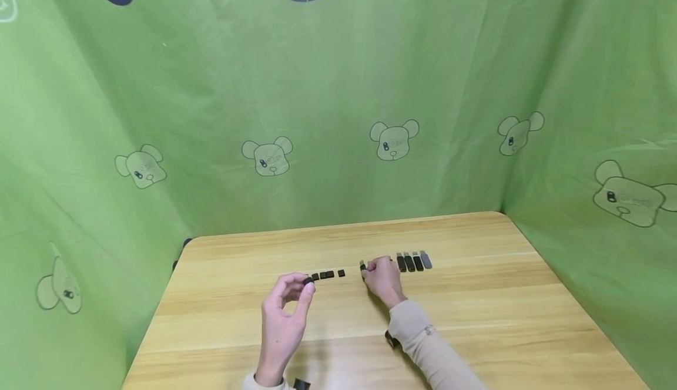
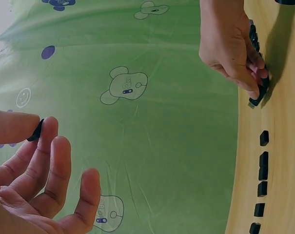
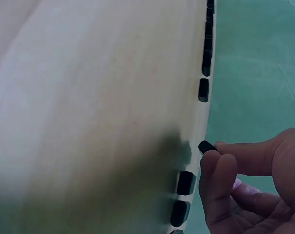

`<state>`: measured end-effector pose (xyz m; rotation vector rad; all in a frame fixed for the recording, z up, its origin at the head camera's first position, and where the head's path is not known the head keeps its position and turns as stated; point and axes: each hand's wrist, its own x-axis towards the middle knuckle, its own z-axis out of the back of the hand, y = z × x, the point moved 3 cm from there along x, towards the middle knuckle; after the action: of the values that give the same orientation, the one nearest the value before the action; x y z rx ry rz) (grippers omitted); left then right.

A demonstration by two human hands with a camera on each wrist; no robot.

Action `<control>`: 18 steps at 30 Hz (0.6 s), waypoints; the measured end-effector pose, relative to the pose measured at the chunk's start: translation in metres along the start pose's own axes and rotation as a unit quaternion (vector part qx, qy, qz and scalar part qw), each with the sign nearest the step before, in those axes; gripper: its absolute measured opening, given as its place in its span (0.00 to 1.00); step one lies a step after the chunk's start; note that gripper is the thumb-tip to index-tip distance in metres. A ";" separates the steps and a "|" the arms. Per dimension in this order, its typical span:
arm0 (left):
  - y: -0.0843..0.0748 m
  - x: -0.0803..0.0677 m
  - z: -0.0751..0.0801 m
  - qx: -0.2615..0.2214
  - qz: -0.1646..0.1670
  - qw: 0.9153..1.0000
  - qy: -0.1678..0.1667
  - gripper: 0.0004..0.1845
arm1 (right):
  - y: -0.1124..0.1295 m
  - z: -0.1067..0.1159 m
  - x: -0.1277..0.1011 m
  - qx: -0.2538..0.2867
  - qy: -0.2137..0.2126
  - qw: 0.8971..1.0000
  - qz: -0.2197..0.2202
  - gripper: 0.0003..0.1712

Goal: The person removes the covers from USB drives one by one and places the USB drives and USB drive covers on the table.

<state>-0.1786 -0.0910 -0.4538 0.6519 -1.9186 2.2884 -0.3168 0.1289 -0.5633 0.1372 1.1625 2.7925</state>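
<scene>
My left hand (image 1: 282, 319) is raised near the left end of a row of small black caps (image 1: 327, 274). Its thumb and index finger pinch a small black piece (image 2: 36, 131), which looks like one of those caps; the other fingers spread loosely. Low over the table, my right hand (image 1: 383, 275) pinches a black USB flash drive (image 2: 262, 90). The drive's metal plug (image 1: 362, 263) points away from me. In the right wrist view, fingers hide most of that drive. Just right of this hand lie black flash drives (image 1: 409, 262) side by side, plugs facing the back.
A grey flash drive (image 1: 426, 259) ends the row on the right. One cap (image 1: 341, 273) lies slightly apart from the others. The wooden table (image 1: 502, 319) reaches back to a green curtain (image 1: 328, 196) with bear prints. Each wrist carries a black device (image 1: 391, 339).
</scene>
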 end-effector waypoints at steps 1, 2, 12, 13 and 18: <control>0.000 0.000 0.000 -0.001 -0.003 1.000 0.000 0.08 | -0.001 -0.001 -0.001 -0.002 0.000 1.000 -0.001 0.07; 0.000 0.000 0.000 -0.002 -0.003 1.000 0.000 0.08 | -0.001 -0.002 -0.001 -0.002 0.002 1.000 -0.005 0.08; 0.001 -0.002 -0.002 0.001 0.003 1.000 0.014 0.09 | -0.005 -0.004 -0.003 -0.020 0.006 1.000 -0.014 0.12; 0.001 -0.002 -0.002 0.001 0.003 1.000 0.016 0.08 | -0.005 -0.004 -0.003 -0.022 0.006 1.000 -0.014 0.13; 0.002 -0.002 -0.005 0.002 0.006 1.000 0.027 0.08 | -0.005 0.000 -0.003 -0.040 0.003 0.999 -0.003 0.14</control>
<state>-0.1784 -0.0862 -0.4573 0.5740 -1.8985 2.2928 -0.3132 0.1314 -0.5671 0.1176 1.0496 2.8312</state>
